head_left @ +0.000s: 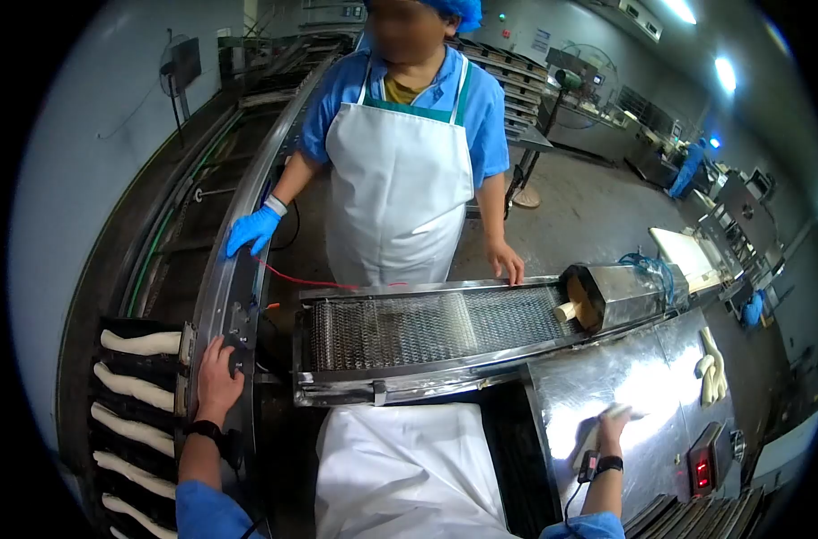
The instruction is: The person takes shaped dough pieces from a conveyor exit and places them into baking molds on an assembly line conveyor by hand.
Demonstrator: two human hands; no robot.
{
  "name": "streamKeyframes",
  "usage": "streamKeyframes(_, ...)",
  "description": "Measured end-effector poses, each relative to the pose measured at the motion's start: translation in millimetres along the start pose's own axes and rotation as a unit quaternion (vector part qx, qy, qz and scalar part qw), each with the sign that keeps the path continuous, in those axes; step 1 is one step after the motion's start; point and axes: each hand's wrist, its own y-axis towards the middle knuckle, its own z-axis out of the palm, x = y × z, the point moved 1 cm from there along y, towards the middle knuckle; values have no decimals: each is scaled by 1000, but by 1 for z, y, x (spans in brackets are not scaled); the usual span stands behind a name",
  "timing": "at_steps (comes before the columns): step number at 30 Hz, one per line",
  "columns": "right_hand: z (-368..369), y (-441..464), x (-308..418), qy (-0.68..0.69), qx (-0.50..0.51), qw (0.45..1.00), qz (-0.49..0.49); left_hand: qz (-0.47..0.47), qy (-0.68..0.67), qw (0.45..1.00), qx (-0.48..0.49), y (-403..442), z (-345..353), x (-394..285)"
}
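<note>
My left hand (218,382) lies on the metal rail (213,310) at the left, its fingers apart, beside a dark knob (236,361). Left of it, several long pale dough strips (135,388) rest in the black grooved trays (121,364). Over on the steel worktable (561,382), my right hand (614,427) is closed on a pale dough strip (587,447); strong glare and my fingers hide part of the strip. Farther right on the same table lies a twisted clump of dough (711,366).
A mesh conveyor (418,328) runs across in front of me, with a dough piece (565,312) at the metal hood's (638,292) opening. Behind it stands a co-worker in a white apron (400,189), gloved hand on the rail. A red digital display (703,467) sits at right.
</note>
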Motion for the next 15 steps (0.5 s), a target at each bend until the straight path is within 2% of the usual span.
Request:
streamKeyframes(2,15,-15,50,-39,67,995,-69,7,-8,1000,-3,-2,1,-1)
streamKeyframes(3,27,-18,60,-144,54,981,-118,7,-4,1000,-1,-2,0,-1)
streamKeyframes(5,35,-49,111,-158,73,976,-131,7,1,1000,1,-2,1,0)
streamKeyframes(7,44,-61,126,-170,75,961,-207,2,5,1000,4,-2,2,0)
streamKeyframes(8,46,-69,134,-171,76,961,-205,2,6,1000,6,-2,1,0)
streamKeyframes(10,41,-86,150,-270,24,893,-359,-21,1,1000,11,-2,-2,-5)
streamKeyframes(14,34,-90,141,-256,10,901,-350,-16,6,1000,23,-3,0,-1)
streamKeyframes(15,28,-82,130,-185,20,927,-327,-6,7,1000,14,-2,5,4)
